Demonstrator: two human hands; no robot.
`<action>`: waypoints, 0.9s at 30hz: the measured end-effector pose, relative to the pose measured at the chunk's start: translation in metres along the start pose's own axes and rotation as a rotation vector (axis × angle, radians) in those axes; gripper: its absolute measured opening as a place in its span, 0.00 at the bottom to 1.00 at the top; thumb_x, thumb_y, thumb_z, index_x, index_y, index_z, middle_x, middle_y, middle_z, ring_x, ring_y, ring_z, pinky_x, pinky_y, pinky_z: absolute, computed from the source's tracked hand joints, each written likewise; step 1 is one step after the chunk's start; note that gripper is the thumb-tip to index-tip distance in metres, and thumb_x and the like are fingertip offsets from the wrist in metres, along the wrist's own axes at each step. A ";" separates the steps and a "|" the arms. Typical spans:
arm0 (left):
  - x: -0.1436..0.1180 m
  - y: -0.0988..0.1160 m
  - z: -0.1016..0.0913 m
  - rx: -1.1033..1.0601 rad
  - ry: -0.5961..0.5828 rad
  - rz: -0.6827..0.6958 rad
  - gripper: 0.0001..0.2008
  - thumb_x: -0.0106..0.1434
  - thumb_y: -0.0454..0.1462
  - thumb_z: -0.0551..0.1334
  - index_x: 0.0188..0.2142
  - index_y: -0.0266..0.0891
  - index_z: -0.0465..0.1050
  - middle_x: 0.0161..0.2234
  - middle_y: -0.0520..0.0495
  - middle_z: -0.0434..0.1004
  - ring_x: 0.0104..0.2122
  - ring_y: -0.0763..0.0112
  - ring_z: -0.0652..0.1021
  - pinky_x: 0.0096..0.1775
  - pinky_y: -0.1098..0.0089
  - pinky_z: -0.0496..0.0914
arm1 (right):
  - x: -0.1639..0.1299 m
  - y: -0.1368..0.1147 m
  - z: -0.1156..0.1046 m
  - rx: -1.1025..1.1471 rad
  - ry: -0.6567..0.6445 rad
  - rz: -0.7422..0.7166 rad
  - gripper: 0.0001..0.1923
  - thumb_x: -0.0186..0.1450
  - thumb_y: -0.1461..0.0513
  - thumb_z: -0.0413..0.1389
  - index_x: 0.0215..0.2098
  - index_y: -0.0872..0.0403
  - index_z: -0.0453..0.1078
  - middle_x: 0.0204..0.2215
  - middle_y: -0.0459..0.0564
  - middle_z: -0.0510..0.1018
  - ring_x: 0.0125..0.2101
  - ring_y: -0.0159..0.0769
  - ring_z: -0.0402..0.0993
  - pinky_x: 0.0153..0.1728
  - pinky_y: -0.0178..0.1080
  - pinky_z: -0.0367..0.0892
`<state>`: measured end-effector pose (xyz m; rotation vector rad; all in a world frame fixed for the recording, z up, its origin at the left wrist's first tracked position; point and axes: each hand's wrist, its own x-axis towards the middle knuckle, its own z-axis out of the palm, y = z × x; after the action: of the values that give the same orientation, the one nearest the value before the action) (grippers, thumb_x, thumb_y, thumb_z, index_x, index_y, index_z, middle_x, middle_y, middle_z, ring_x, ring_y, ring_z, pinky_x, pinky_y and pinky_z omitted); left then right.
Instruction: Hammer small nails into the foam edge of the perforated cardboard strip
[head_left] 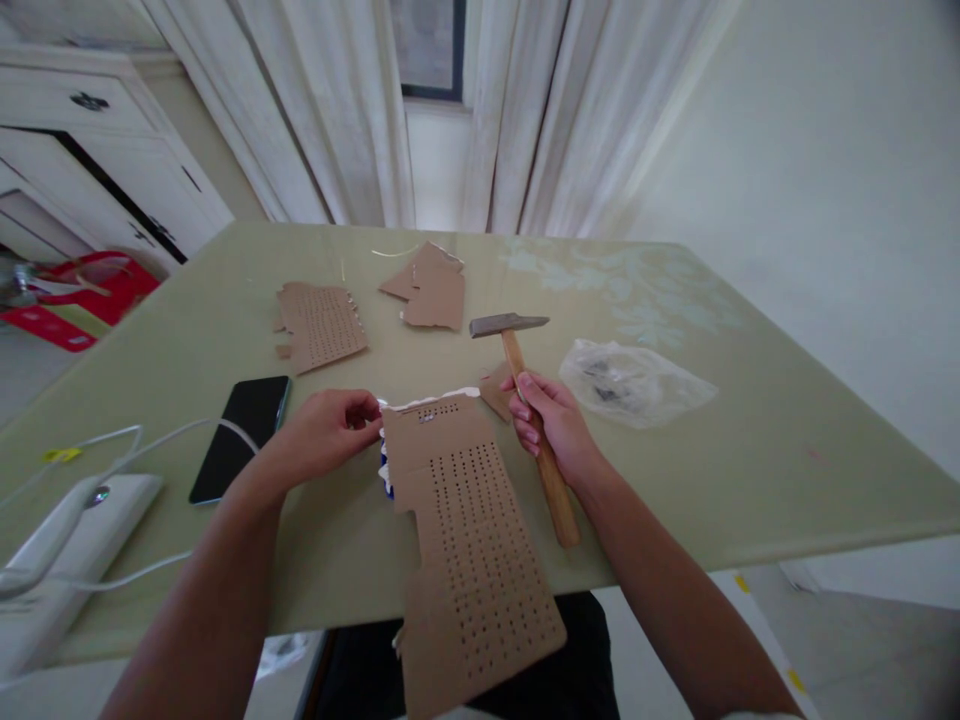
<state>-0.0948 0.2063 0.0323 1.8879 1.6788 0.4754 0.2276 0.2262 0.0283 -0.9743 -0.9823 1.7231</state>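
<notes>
A long brown cardboard piece with rows of punched holes lies before me, its near end jutting past the table edge. White material with some blue shows under its top and left edges. My left hand is closed in a pinch at the cardboard's upper left corner; what its fingers hold, if anything, is hidden. In my right hand is a hammer, gripped by the wooden handle, its metal head raised and pointing away from me. A small cardboard scrap lies beside that hand.
Farther back lie another perforated cardboard piece and torn cardboard. A clear plastic bag with small dark items rests at right. On the left are a phone, a white power strip and white cables.
</notes>
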 end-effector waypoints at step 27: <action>-0.048 0.019 0.029 0.476 0.060 -0.090 0.10 0.69 0.40 0.58 0.36 0.41 0.76 0.39 0.38 0.85 0.42 0.50 0.83 0.45 0.59 0.71 | 0.003 0.012 0.004 -0.041 -0.026 -0.021 0.25 0.62 0.42 0.70 0.39 0.52 0.75 0.21 0.34 0.64 0.14 0.23 0.55 0.11 0.29 0.52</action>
<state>-0.0695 0.1531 0.0268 2.1242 2.0421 0.0972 0.2197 0.2254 0.0182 -0.9669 -1.0448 1.7080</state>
